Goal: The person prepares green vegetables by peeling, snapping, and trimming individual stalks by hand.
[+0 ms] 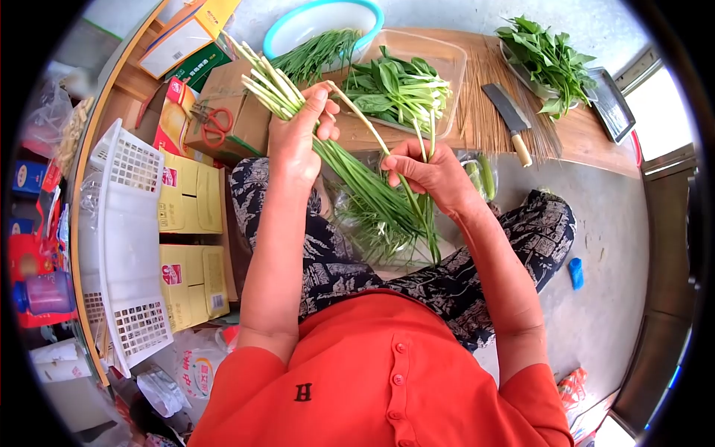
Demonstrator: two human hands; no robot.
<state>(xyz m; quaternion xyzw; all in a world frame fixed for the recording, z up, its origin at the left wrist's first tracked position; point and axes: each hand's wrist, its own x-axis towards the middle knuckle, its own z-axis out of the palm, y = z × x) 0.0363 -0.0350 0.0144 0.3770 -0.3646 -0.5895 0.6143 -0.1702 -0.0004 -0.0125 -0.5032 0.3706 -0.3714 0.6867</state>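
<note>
A long bundle of green stalks [354, 173] with pale ends at the upper left hangs down over the lap. My left hand [305, 134] is wrapped round it near the pale ends, and one pale stalk bends from its fingertips towards the right. My right hand [423, 170] pinches a few thin green stalks, whose lower parts hang beside the bundle. Just beyond the hands, leafy greens with pale stems [398, 86] lie in a clear tray [460, 74]. Below the bundle, loose green trimmings [380, 231] rest on plastic.
On the wooden table [622, 160] are a knife [508, 112], thin sticks [477, 89], a leafy bunch [547, 63] and a blue-rimmed basin [272, 37]. Red scissors [216, 127] stick out of a cardboard box [231, 86] at left. A white plastic rack [123, 246] stands further left.
</note>
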